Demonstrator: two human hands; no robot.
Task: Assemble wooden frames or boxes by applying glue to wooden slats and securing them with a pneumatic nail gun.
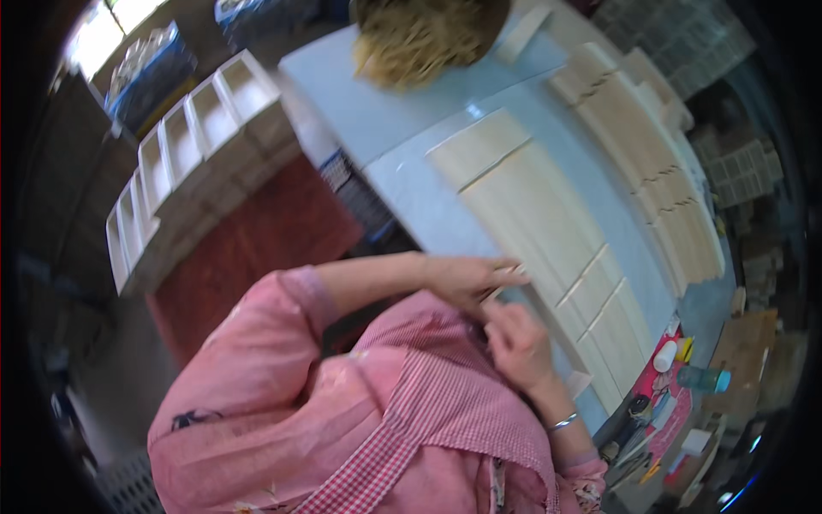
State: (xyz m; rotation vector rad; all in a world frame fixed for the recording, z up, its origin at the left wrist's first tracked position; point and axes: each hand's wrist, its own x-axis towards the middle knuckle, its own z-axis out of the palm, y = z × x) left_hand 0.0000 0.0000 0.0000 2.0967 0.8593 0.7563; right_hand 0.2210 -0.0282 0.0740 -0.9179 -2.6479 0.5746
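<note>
My left hand point(467, 281) reaches across my front to the near edge of the blue-topped table point(428, 214), its fingers pointing right. Just below it, my right hand point(520, 343) has its fingers curled together. The two hands almost meet, and a small pale bit shows between them; what they hold is mostly hidden. Beside the right hand a narrow pale wooden strip point(552, 323) runs along the table edge. Past the hands lie flat pale wooden panels point(535, 210) in a long row with narrow gaps.
Stacked wooden panels point(634, 137) line the table's far right side. A container heaped with yellowish strands point(419, 43) stands at the far end. Open wooden trays point(205, 116) sit left, above a red-brown surface point(257, 244). A bottle point(702, 379) and small tools lie at the right.
</note>
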